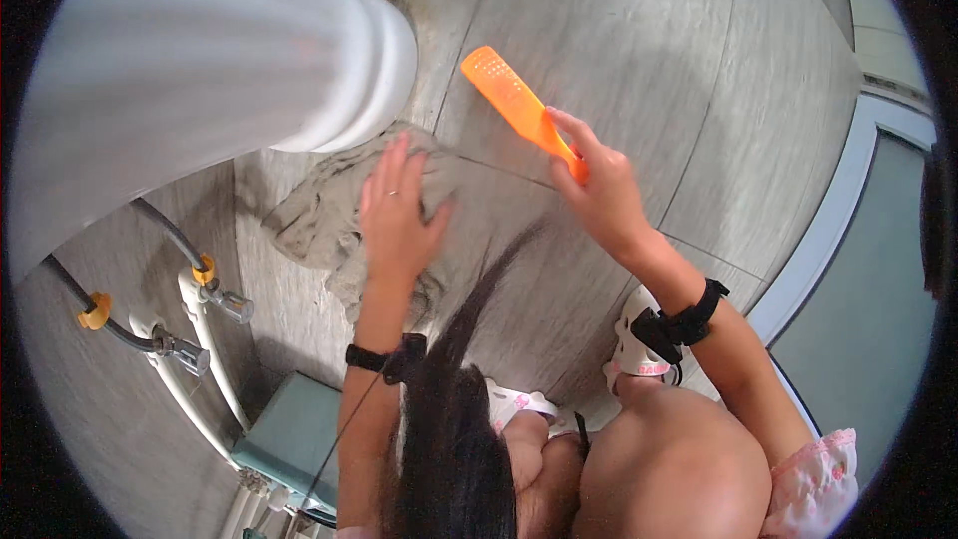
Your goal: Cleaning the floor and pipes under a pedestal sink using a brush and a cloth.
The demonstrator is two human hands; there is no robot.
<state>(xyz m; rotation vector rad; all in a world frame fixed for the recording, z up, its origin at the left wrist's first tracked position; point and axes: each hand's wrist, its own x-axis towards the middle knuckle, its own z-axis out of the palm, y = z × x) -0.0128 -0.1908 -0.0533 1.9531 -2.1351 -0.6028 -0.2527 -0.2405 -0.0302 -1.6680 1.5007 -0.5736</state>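
My right hand [602, 185] is closed round the narrow handle of an orange paddle-shaped tool [507, 98], possibly a brush. Its broad end has rows of small pale dots and points up and to the left, away from me; its underside is hidden. Over a crumpled grey-beige cloth [319, 205] on the floor, my left hand [399, 215] is open with the palm down and fingers stretched out. Whether it presses on the cloth or hovers just above it, I cannot tell. The cloth lies against the foot of a white pedestal [349, 65].
Grey tiles [599, 30] cover the floor. Two hoses with metal valves [225, 299] and white pipes run along the left wall, above a grey-green bin [289, 429]. A white-framed door [848, 279] stands at the right. My shoes [639, 334] and dark hair [454, 439] fill the near side.
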